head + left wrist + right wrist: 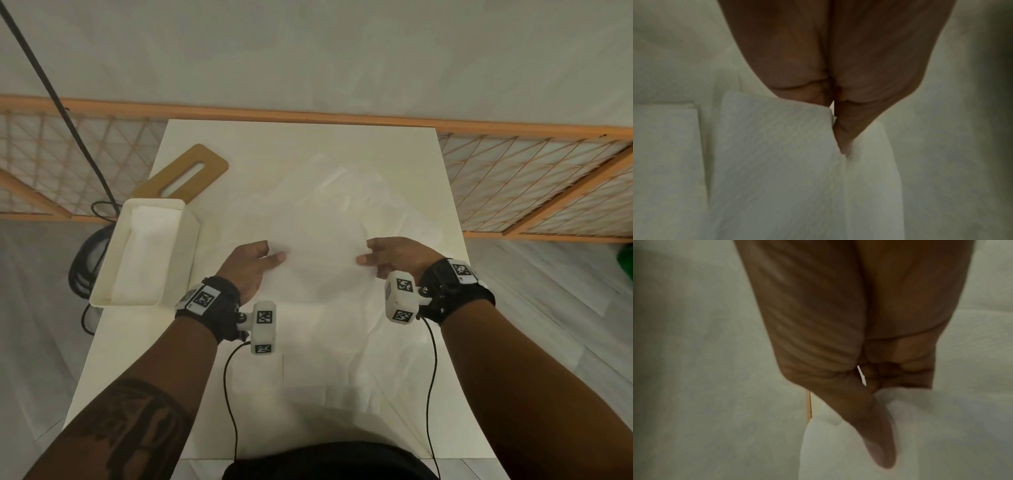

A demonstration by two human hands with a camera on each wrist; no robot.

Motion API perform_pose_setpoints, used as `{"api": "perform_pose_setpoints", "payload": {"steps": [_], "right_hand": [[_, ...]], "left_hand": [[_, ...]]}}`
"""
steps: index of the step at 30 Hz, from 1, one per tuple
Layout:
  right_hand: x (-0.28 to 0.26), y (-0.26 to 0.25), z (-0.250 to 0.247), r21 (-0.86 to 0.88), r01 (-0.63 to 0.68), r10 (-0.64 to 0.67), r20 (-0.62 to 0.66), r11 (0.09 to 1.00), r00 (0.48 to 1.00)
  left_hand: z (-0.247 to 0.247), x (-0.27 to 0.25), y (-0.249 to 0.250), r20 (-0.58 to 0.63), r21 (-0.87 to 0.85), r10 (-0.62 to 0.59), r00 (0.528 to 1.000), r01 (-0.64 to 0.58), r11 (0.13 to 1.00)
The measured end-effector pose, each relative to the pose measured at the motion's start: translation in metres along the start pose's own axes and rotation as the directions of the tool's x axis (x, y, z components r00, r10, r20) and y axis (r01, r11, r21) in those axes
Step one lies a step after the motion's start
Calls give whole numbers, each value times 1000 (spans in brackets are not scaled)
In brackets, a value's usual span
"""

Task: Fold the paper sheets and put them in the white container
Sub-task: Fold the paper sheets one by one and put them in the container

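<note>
A thin white paper sheet (322, 270) is held just above the white table (239, 147), between my two hands. My left hand (272, 251) pinches its left edge; in the left wrist view the thumb (842, 139) presses into the sheet (777, 154). My right hand (365, 253) pinches the right edge, thumb (877, 434) lying on the sheet (931, 426) with the fingers curled under. The white container (191, 240) stands at the table's left edge, left of my left hand, with folded white paper (147, 253) inside.
More white sheets (335, 188) lie spread over the table, and a folded piece (260, 373) lies near my left wrist. A wooden board (191, 171) lies behind the container. A black cable (68, 113) hangs at the left. A wooden lattice rail (531, 178) runs behind the table.
</note>
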State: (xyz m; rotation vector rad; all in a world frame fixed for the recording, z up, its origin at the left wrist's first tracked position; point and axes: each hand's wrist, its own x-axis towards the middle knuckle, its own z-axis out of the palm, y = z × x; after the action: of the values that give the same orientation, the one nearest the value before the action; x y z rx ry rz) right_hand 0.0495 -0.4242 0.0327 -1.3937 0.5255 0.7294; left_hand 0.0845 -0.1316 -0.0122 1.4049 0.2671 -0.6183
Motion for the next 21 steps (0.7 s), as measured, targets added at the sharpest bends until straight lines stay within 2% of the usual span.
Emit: {"api": "perform_pose_setpoints", "payload": {"steps": [4,9,14,21], "right_hand": [[10,7,-1,-113,-11,12,8,993,1000],[15,17,3,-51,3,-5,-40,999,999],[14,19,3,-97,35,-38,-31,995,999],[15,18,1,-76,94,-99,-63,993,993]], "left_hand": [[-8,-1,-6,-4,82,12,1000,-12,997],[-6,-7,-12,-4,45,-28,1000,29,999],[-10,-8,-12,-75,97,-19,997,27,995],[-13,-5,-7,-47,36,-16,999,17,999]]}}
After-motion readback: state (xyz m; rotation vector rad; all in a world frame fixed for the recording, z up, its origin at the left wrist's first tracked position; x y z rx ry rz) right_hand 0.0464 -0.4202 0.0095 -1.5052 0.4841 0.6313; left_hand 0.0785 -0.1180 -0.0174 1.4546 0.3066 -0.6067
